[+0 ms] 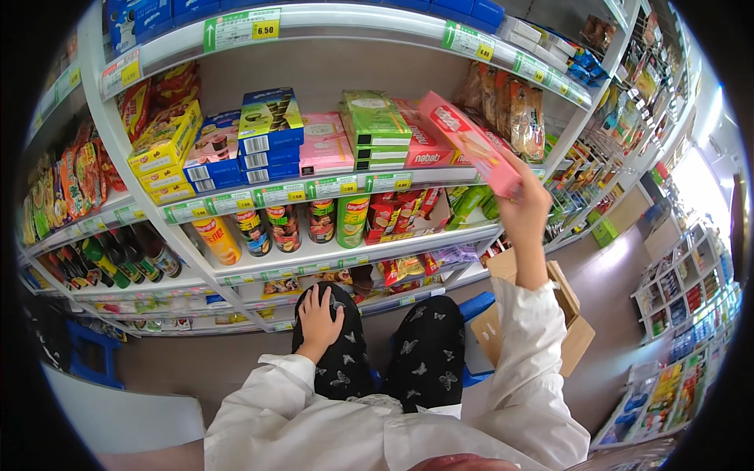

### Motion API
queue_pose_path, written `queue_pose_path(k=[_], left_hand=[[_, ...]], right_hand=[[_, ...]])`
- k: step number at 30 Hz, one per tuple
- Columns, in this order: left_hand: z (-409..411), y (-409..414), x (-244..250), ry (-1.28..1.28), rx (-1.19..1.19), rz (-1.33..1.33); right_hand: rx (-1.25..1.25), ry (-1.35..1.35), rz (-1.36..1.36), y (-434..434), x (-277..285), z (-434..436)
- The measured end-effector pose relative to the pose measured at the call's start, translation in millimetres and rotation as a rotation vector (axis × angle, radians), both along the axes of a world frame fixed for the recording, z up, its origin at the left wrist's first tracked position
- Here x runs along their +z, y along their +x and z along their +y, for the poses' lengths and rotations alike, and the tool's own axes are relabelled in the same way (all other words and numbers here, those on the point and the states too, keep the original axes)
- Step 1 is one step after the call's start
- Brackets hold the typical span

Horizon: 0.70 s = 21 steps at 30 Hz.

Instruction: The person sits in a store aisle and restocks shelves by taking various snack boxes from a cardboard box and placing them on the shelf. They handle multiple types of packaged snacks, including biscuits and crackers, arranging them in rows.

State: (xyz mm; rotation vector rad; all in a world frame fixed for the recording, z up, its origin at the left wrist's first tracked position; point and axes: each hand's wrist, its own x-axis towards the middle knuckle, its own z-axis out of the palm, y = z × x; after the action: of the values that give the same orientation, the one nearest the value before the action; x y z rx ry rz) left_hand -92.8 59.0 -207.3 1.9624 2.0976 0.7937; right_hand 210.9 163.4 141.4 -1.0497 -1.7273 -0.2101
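Observation:
My right hand (524, 206) grips the near end of a pink Nabati wafer box (471, 144), which tilts up in front of the middle shelf. Behind it, more pink Nabati boxes (425, 138) lie on that shelf beside a stack of green boxes (376, 120). Further left are a flat pink box (324, 138), a stack of blue wafer-roll boxes (270, 138) and yellow boxes (165, 147). My left hand (319, 321) rests on my left knee with its fingers spread, holding nothing.
An open cardboard carton (489, 332) stands on the floor at my right. Below the boxes, several Lay's chip canisters (353, 221) line a lower shelf. A white shelf upright (138, 165) rises at left. Bagged snacks (518, 115) sit right of the boxes.

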Motion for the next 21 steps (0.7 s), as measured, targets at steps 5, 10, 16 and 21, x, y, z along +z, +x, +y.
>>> queue_pose_path(k=[5, 10, 16, 21], left_hand=[[1.1, -2.9, -2.7, 0.022, 0.006, -0.032], [23.5, 24.6, 87.1, 0.389, -0.219, -0.309], [-10.5, 68.4, 300.7, 0.913, -0.618, -0.614], [-16.3, 76.6, 314.2, 0.841, -0.728, -0.501]], right_hand=[[0.196, -0.091, 0.400, 39.2, -38.2, -63.6], [0.624, -0.056, 0.717, 59.3, -105.2, -87.7], [0.671, -0.147, 0.777, 41.3, -121.5, -100.3], [0.759, -0.115, 0.711, 41.6, -131.3, -99.8]])
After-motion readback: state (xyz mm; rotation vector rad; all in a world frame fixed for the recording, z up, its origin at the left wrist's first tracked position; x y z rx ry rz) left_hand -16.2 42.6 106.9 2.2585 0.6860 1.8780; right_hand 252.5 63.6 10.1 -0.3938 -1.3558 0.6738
